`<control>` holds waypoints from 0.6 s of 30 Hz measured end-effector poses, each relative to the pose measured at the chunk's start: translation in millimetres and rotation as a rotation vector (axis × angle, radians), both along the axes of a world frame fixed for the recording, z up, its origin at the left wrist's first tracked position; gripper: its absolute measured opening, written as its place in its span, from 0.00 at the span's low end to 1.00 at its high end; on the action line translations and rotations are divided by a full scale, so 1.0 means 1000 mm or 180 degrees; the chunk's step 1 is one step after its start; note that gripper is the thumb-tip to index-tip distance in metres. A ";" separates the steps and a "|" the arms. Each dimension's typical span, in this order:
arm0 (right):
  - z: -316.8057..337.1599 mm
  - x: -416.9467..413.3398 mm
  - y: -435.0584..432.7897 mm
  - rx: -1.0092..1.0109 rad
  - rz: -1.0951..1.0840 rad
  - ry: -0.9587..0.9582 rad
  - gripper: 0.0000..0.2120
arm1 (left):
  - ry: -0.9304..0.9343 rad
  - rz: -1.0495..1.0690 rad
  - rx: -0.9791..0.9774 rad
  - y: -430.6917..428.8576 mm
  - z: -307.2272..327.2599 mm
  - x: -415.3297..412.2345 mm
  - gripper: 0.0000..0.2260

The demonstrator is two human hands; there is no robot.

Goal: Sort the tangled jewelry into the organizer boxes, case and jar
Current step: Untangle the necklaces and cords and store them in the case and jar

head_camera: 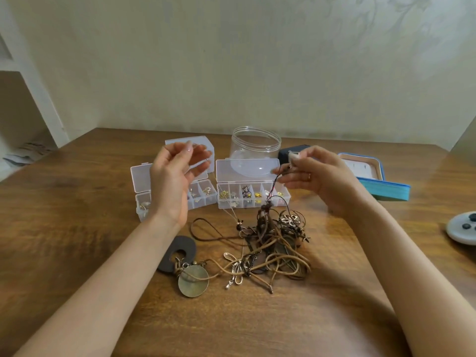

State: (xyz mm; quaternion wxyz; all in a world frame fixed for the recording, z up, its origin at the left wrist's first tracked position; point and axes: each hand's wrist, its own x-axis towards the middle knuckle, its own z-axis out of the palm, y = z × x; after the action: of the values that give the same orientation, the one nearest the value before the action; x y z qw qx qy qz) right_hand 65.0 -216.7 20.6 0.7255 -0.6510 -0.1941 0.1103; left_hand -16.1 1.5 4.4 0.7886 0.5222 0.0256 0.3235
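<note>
Three organizer boxes (140, 177) (203, 143) (253, 204), one jar (239, 150), one blue case (386, 192) toward the table's (77, 228) far edge — gold charms (224, 194) in one box. Right hand (318, 176) pinches a dark cord (274, 183) from the mid-table tangle (273, 244); left hand (175, 181) pinches a thin chain (226, 205).

Both forearms (103, 279) are bare from the lower edge of the view up to the wrists. The right hand (322, 176) wears a thin gold-coloured ring (309, 177) on one of its fingers (296, 180). The left hand (172, 181) shows a pale, glossy nail (189, 148), trimmed fairly short.
</note>
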 end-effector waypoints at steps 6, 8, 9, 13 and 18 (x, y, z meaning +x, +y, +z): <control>0.007 0.001 -0.006 0.1230 0.0011 0.0057 0.03 | -0.0406 0.0657 0.0237 0.005 0.000 0.000 0.01; 0.008 0.003 -0.008 0.1406 -0.0094 0.0058 0.02 | -0.0497 0.0676 0.0414 0.004 0.002 -0.001 0.01; 0.008 0.005 -0.010 0.1360 -0.0182 0.0041 0.02 | -0.0522 0.0627 0.0463 0.003 0.003 -0.001 0.02; 0.002 0.009 -0.013 -0.0561 -0.0390 -0.0396 0.04 | -0.0577 0.0238 0.0579 0.002 0.005 -0.003 0.03; -0.015 0.002 0.004 -0.3408 0.0478 -0.0972 0.05 | -0.0612 -0.0516 0.0833 -0.001 0.013 -0.004 0.01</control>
State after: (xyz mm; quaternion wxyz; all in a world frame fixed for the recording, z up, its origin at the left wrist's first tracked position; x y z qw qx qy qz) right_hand 66.7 -212.7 5.2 0.2476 -0.9214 -0.2597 0.1492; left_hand -20.5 0.1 17.8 0.7362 0.5874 -0.1345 0.3079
